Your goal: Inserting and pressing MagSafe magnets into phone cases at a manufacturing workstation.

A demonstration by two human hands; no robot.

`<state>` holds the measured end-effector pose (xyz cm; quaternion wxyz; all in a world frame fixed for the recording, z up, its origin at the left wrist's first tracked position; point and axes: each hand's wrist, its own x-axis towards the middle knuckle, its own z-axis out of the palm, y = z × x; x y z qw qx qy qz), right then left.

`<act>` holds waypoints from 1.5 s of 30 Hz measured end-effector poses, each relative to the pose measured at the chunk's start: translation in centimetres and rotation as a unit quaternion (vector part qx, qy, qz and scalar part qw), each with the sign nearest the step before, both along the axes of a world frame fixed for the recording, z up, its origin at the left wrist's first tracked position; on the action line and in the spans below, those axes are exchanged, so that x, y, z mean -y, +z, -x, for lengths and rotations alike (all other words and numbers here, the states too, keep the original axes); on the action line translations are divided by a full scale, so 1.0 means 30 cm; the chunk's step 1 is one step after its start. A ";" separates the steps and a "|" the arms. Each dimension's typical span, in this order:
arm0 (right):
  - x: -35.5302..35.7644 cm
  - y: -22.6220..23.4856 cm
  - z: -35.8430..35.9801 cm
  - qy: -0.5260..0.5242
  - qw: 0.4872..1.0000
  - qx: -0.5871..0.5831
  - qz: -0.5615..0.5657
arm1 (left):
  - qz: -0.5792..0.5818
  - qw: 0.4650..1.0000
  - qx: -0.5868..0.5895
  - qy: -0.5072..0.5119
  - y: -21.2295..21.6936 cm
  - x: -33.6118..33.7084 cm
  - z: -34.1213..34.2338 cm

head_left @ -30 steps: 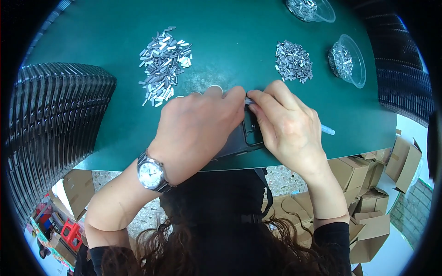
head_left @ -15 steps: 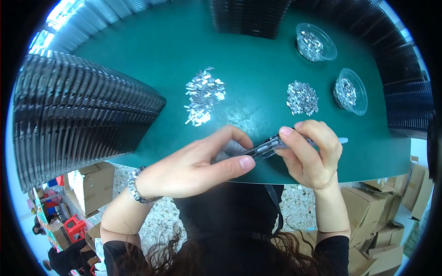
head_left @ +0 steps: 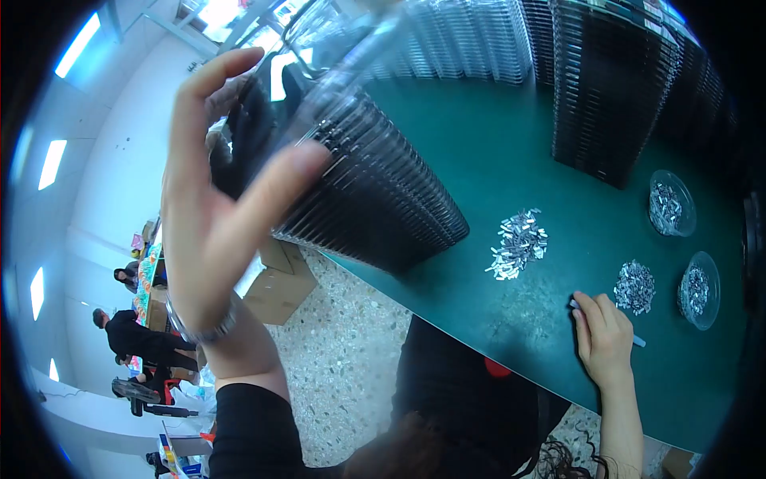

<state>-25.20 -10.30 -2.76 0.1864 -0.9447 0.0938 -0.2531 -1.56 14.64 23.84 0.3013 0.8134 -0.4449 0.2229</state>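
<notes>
The left hand (head_left: 199, 211) is raised at the upper end of the stack (head_left: 383, 191), thumb and fingers wide apart around a dark piece (head_left: 251, 128); blur hides whether they grip it, so I cannot tell. The piece sits between thumb and fingers, near the stack's top, with blurred clear plastic (head_left: 347, 80) just beyond. The right hand (head_left: 608, 343) is low over the green table (head_left: 479, 160), fingers closed around a pen (head_left: 639, 342).

A stack this tall looks easy to tip, so light contact seems best: edges only, no sideways push from the thumb. Slowing down there, with eyes on the fingertips, would likely spare its neighbours a snag. The right hand does well to stay low and calm, pen clear of the 2 piles, left (head_left: 519, 246) and right (head_left: 635, 287); 1 brush could scatter the loose strips.
</notes>
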 end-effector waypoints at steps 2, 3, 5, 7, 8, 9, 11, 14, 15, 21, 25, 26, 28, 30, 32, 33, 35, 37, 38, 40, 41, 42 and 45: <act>0.000 0.000 0.003 -0.004 1.000 0.003 0.007 | -0.073 0.994 -0.074 0.014 0.046 -0.045 -0.138; -0.009 0.012 -0.007 0.002 1.000 0.008 0.011 | -0.114 0.989 -0.096 0.014 0.079 -0.090 -0.192; -0.012 0.019 -0.014 0.006 1.000 0.012 0.008 | -0.127 0.976 -0.174 -0.005 0.088 -0.128 -0.244; -0.007 0.017 -0.016 0.002 1.000 0.008 0.008 | -0.139 0.956 -0.258 -0.032 0.092 -0.138 -0.263; -0.010 0.015 -0.017 0.003 1.000 0.012 0.005 | -0.156 0.959 -0.236 -0.027 0.091 -0.153 -0.251; -0.013 0.019 -0.015 0.003 1.000 0.015 0.003 | -0.171 0.961 -0.214 -0.025 0.090 -0.162 -0.239; -0.013 0.022 -0.011 -0.003 1.000 0.010 0.006 | -0.189 0.962 -0.196 -0.017 0.100 -0.161 -0.206; -0.014 0.011 -0.008 -0.002 1.000 0.020 0.006 | -0.202 0.967 -0.154 -0.017 0.091 -0.159 -0.197; -0.015 0.014 -0.009 -0.012 1.000 0.008 0.010 | -0.211 0.961 -0.178 0.009 0.100 -0.149 -0.180; -0.014 0.013 -0.010 -0.011 0.999 0.024 0.019 | -0.206 0.973 -0.100 -0.035 0.052 -0.182 -0.235; -0.004 0.010 -0.002 -0.019 1.000 0.013 0.008 | -0.183 0.974 -0.131 -0.014 -0.003 -0.286 -0.255; -0.007 0.004 -0.008 -0.018 1.000 0.013 0.008 | -0.144 0.978 -0.151 -0.016 -0.027 -0.317 -0.251; -0.012 0.003 -0.020 -0.018 1.000 0.010 0.008 | -0.059 0.986 -0.158 -0.011 -0.076 -0.401 -0.242; -0.010 0.008 -0.022 -0.016 1.000 0.006 0.004 | 0.007 0.973 -0.232 0.008 -0.180 -0.477 -0.232; -0.019 0.020 -0.024 -0.012 1.000 0.010 0.005 | 0.005 0.951 -0.303 0.067 -0.362 -0.556 -0.285; -0.017 0.016 -0.020 -0.025 1.000 0.004 0.010 | -0.023 0.927 -0.358 0.108 -0.465 -0.520 -0.284; -0.018 0.018 -0.019 -0.018 1.000 0.013 0.015 | 0.004 0.937 -0.350 0.012 -0.685 -0.458 -0.278; -0.022 0.016 -0.022 -0.031 0.999 -0.004 0.017 | -0.004 0.937 -0.349 -0.011 -0.759 -0.370 -0.234; -0.026 0.028 -0.023 -0.028 1.000 -0.003 0.010 | -0.045 0.941 -0.335 0.011 -0.769 -0.351 -0.226; -0.037 0.035 -0.028 -0.028 1.000 0.000 0.015 | -0.038 0.926 -0.375 0.004 -0.847 -0.345 -0.242; -0.041 0.040 -0.029 -0.036 0.999 -0.004 0.010 | -0.043 0.907 -0.420 -0.009 -0.878 -0.341 -0.253; -0.041 0.032 -0.031 -0.029 0.999 0.008 0.018 | -0.033 0.912 -0.409 -0.006 -0.904 -0.336 -0.253; -0.047 0.023 -0.018 -0.040 0.999 0.002 0.019 | 0.002 0.950 -0.312 -0.024 -0.929 -0.332 -0.245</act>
